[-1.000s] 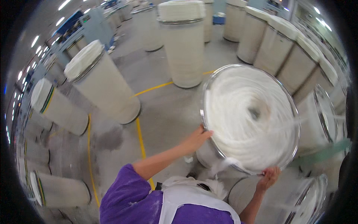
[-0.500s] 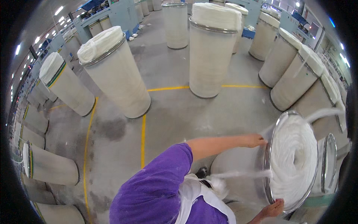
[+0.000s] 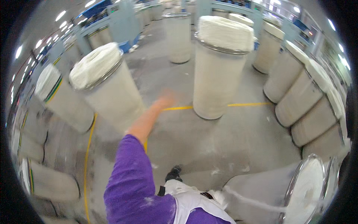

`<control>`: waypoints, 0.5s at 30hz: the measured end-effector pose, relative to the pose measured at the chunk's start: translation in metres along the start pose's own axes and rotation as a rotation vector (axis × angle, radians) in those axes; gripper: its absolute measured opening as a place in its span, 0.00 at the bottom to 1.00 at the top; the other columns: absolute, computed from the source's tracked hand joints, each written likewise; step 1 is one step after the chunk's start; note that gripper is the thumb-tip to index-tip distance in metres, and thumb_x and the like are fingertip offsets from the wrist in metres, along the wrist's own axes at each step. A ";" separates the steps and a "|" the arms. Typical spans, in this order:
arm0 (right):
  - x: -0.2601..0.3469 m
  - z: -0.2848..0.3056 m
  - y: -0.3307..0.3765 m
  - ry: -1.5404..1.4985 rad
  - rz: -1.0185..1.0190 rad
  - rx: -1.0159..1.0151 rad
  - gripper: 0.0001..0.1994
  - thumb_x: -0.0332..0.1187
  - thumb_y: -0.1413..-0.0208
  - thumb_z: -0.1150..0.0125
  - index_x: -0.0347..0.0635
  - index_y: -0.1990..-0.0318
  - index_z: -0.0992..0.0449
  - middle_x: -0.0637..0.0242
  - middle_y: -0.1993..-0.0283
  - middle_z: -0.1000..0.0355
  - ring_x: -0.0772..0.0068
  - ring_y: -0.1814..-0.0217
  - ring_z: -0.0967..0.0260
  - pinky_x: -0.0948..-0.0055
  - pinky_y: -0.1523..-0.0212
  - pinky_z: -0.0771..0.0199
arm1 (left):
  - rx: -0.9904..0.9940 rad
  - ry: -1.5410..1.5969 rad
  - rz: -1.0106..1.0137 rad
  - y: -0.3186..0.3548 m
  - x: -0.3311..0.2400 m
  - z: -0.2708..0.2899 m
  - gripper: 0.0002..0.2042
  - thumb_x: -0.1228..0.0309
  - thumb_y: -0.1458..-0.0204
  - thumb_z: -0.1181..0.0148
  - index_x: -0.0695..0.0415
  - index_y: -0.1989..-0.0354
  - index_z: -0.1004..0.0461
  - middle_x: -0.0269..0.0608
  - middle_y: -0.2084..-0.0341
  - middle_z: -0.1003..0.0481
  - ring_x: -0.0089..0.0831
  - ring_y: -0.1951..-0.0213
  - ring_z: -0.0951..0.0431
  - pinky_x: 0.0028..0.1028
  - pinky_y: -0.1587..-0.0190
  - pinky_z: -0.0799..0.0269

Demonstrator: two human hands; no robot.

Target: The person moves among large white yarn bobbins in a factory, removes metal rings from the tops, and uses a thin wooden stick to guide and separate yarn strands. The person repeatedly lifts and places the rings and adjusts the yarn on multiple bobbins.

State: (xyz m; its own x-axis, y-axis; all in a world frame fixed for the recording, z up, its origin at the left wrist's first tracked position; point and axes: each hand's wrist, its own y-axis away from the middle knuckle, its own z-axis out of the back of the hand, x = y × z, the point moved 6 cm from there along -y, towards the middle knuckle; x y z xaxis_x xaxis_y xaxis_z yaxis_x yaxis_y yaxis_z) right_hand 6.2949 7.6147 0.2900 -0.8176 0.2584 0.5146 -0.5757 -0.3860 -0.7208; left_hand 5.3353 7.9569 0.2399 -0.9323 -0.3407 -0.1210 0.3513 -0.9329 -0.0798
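Note:
My left hand is stretched forward over the floor, smeared by motion, so its fingers cannot be made out. It is between two tall, pale cans heaped with white fibre: the nearer left can and the middle can. I see no contact with either. At the lower right, beside my apron, stands a metal-rimmed can with coiled white sliver inside. A loose strand hangs across its side. My right hand is out of the picture.
More filled cans stand in a row along the right. Others line the left side. Yellow lines mark the grey floor. Light-blue machines stand at the back.
My left hand has left the rim of the lower-right can and swung forward and left. My right hand has gone out of view. The view has shifted, putting that can lower.

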 end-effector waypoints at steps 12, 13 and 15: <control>0.052 0.006 0.313 -0.292 -0.865 0.458 0.18 0.48 0.37 0.54 0.41 0.61 0.28 0.65 0.71 0.27 0.75 0.74 0.30 0.74 0.74 0.29 | -0.311 -0.290 0.234 -0.138 0.468 0.114 0.18 0.76 0.47 0.55 0.65 0.48 0.32 0.53 0.47 0.31 0.47 0.42 0.36 0.38 0.41 0.39; 0.071 0.005 0.336 -0.368 -0.902 0.481 0.19 0.48 0.37 0.55 0.40 0.61 0.28 0.64 0.73 0.27 0.74 0.77 0.31 0.73 0.77 0.30 | -0.433 -0.316 0.162 -0.137 0.469 0.116 0.17 0.75 0.47 0.56 0.65 0.49 0.31 0.53 0.51 0.29 0.47 0.45 0.33 0.40 0.44 0.36; 0.098 0.030 0.369 -0.270 -1.060 0.510 0.20 0.48 0.37 0.55 0.38 0.62 0.28 0.62 0.75 0.27 0.72 0.77 0.30 0.73 0.78 0.29 | -0.449 -0.254 0.117 -0.148 0.475 0.125 0.17 0.74 0.47 0.55 0.65 0.49 0.31 0.53 0.52 0.29 0.49 0.48 0.31 0.40 0.45 0.35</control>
State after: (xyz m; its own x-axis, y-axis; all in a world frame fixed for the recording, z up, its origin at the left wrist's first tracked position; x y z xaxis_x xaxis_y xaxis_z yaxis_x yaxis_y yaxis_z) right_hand 6.0028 7.4706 0.0884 0.1221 0.4887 0.8638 -0.8381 -0.4154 0.3535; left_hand 4.8298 7.9190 0.3179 -0.8564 -0.5093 0.0843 0.4048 -0.7639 -0.5026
